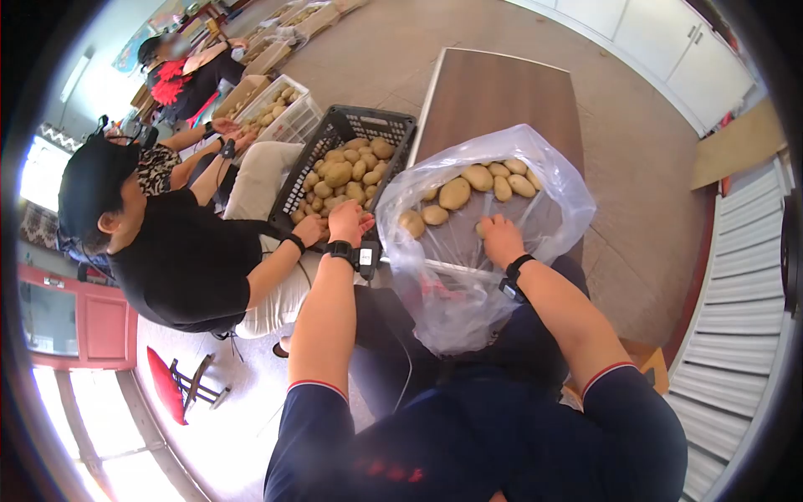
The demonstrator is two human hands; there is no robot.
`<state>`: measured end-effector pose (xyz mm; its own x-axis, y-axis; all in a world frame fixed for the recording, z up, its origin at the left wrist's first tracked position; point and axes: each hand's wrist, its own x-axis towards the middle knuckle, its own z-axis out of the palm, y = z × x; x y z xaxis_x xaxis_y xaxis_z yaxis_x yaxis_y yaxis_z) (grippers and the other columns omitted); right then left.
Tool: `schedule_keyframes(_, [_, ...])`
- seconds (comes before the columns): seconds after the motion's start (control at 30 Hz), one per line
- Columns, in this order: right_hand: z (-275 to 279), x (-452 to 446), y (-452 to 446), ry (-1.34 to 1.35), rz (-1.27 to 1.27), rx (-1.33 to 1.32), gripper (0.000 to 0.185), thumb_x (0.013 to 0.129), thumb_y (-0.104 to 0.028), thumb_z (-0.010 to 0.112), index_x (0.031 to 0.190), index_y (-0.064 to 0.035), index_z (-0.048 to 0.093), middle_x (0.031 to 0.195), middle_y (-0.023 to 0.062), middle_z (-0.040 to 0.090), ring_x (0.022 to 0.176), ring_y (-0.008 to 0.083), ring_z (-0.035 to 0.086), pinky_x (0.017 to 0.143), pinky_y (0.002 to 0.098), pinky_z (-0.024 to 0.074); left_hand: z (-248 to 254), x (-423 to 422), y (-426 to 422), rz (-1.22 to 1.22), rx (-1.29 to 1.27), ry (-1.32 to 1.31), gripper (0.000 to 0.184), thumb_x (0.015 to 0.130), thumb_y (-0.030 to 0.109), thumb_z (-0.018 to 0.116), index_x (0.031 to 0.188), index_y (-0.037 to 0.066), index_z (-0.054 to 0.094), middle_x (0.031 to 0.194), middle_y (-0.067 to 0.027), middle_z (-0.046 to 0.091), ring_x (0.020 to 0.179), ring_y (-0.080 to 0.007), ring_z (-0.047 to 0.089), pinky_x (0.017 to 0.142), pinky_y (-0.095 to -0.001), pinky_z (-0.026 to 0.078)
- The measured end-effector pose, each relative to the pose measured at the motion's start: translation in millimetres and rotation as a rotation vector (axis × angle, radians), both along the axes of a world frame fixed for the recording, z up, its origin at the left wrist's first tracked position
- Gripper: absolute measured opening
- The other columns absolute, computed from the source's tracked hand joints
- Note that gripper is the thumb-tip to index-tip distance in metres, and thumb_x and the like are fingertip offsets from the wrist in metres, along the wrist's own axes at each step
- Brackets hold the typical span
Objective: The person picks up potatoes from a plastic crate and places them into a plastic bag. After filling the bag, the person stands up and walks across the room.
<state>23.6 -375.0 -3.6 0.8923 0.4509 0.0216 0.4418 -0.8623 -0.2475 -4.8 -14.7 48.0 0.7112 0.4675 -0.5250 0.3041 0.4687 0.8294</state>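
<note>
Right hand [503, 241]: fingers curling downward, partly closed, touching a potato [481, 228] inside the clear plastic bag [574, 188]; firmness of grip cannot be told. Left hand [348, 221]: fingers part-bent at the near edge of the black crate [409, 134]; any hold cannot be told. Potatoes are filling the crate; others are lying along the bag's far side, over the brown table [502, 92].

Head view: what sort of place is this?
Probably an indoor workroom for handling produce: a black crate of potatoes stands beside a brown table, more lie in a clear plastic bag, and white cabinets stand beyond.
</note>
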Motion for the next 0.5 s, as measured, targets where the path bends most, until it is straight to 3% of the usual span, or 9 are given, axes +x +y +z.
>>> schedule_keyframes(0.13, [6,3,7,0.091,-0.049,0.213,0.039,0.082,-0.015,0.06,0.12,-0.0082,0.053,0.11,0.0182,0.056,0.099,0.038,0.057,0.083,0.0479,0.0479,18,-2,-23,-0.113,0.042,-0.012,0.035,0.093,0.022,0.052,0.12,0.001,0.048,0.105,-0.0113,0.053,0.072,-0.0225,0.058,0.06,-0.0337,0.053])
schedule_keyframes(0.2, [7,4,13,0.114,-0.091,0.458,0.042,0.084,-0.018,0.063,0.122,-0.0065,0.051,0.105,0.0185,0.058,0.092,0.0357,0.06,0.079,0.0462,0.049,27,-2,-34,-0.169,0.042,-0.018,0.036,0.092,0.023,0.052,0.12,0.0,0.048,0.106,-0.0118,0.054,0.072,-0.0222,0.058,0.059,-0.0334,0.053])
schedule_keyframes(0.23, [10,7,15,0.114,-0.089,0.46,0.042,0.084,-0.018,0.063,0.122,-0.0065,0.051,0.105,0.0185,0.058,0.092,0.0357,0.06,0.079,0.0462,0.049,30,-3,-40,-0.222,0.043,-0.022,0.038,0.092,0.024,0.053,0.121,0.0,0.048,0.107,-0.0124,0.055,0.072,-0.0218,0.058,0.059,-0.0332,0.053])
schedule_keyframes(0.3, [19,10,22,0.459,-0.1,0.79,0.041,0.087,-0.021,0.063,0.122,-0.0051,0.05,0.095,0.0141,0.061,0.077,0.0246,0.06,0.067,0.0378,0.0493,36,-4,-49,-0.272,0.045,-0.028,0.04,0.092,0.026,0.055,0.122,0.001,0.048,0.109,-0.0134,0.057,0.073,-0.0225,0.06,0.059,-0.0328,0.053])
schedule_keyframes(0.33, [26,7,27,0.464,-0.095,0.793,0.041,0.087,-0.021,0.063,0.122,-0.0051,0.05,0.095,0.0141,0.061,0.077,0.0246,0.06,0.067,0.0378,0.0493,38,-4,-53,-0.363,0.033,-0.034,0.039,0.091,0.026,0.058,0.12,0.002,0.048,0.107,-0.0126,0.056,0.073,-0.0227,0.06,0.06,-0.0333,0.052])
schedule_keyframes(0.4, [43,4,37,0.819,-0.134,1.006,0.038,0.091,-0.027,0.06,0.118,-0.0026,0.052,0.087,0.0087,0.061,0.064,0.0139,0.054,0.056,0.0288,0.0443,42,-2,-64,-0.507,0.028,-0.003,0.041,0.089,0.03,0.061,0.119,0.005,0.048,0.107,-0.0119,0.056,0.07,-0.0235,0.061,0.059,-0.0339,0.052])
schedule_keyframes(0.5, [69,-4,52,0.992,-0.114,0.965,0.036,0.094,-0.032,0.055,0.112,-0.0008,0.055,0.083,0.0062,0.061,0.058,0.0091,0.049,0.051,0.025,0.0401,46,-2,-77,-0.599,0.064,0.059,0.04,0.091,0.035,0.057,0.119,0.007,0.049,0.109,-0.0119,0.057,0.072,-0.0246,0.064,0.056,-0.035,0.052])
